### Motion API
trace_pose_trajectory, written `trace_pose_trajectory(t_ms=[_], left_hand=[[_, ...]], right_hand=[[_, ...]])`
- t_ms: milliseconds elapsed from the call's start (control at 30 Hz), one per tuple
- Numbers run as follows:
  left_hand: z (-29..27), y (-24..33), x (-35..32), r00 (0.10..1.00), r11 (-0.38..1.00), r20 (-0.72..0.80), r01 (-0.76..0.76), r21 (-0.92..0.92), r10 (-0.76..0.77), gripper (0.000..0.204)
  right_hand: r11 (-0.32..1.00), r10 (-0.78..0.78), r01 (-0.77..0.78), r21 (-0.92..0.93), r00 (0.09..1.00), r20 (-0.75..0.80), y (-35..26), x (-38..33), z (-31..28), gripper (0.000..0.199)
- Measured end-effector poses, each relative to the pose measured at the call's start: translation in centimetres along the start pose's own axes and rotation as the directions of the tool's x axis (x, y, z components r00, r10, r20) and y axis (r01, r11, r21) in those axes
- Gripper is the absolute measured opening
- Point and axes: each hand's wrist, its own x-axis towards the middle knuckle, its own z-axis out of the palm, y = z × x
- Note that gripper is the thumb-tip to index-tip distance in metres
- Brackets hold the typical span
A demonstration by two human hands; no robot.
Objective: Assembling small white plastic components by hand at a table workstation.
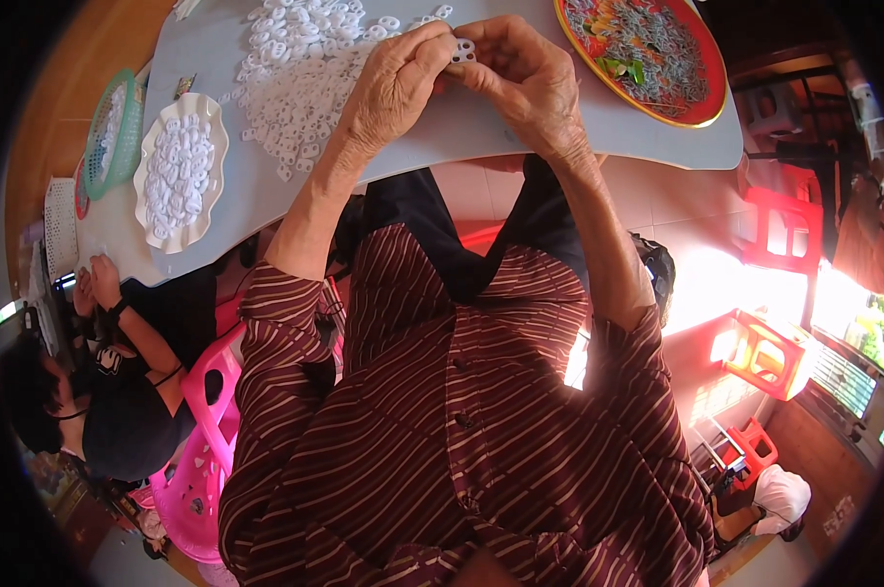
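Above the table's near edge, my left hand [403, 83] and my right hand [532, 86] meet, their fingers closed in a pinch. Between the fingertips is a small whitish plastic piece with several dark holes [463, 51]; the fingers cover part of it. Just left of my left hand lies a heap of tiny white plastic pieces [300, 108]. Behind that heap are larger white oval pieces with holes [300, 31]. To the right of my right hand stands a round red tray with a gold rim [713, 73], holding many small grey metal-looking parts [657, 73].
On the grey table [412, 157], a scalloped cream plate [220, 142] of white pieces stands at left. Beyond it is a green basket [127, 161]. A co-worker [134, 421] sits at left by a pink chair [192, 489]. Red stools [770, 357] stand at right.
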Motion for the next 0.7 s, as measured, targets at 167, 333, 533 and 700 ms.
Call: trace_pose_trajectory(t_ms=[167,333,533,700], left_hand=[[-0.3,0.8,0.1,0.969,0.969,0.089,0.236,-0.074,-0.229,0.026],[-0.3,0.8,0.2,0.985,0.984,0.077,0.159,-0.074,-0.153,0.028],[-0.6,0.8,0.1,0.974,0.983,0.135,0.174,0.055,-0.180,0.027],[-0.4,0.8,-0.2,0.963,0.975,0.154,0.210,0.078,-0.220,0.026]], right_hand=[[0.999,-0.015,0.015,-0.049,1.000,0.000,0.0,-0.2,0.1,0.022],[0.981,-0.048,0.047,-0.188,0.999,-0.001,-0.3,-0.2,0.0,0.023],[0.928,-0.092,0.087,-0.362,0.996,0.005,-1.0,-0.2,0.2,0.021],[0.933,-0.099,0.096,-0.347,0.995,0.010,-0.9,-0.2,0.1,0.019]])
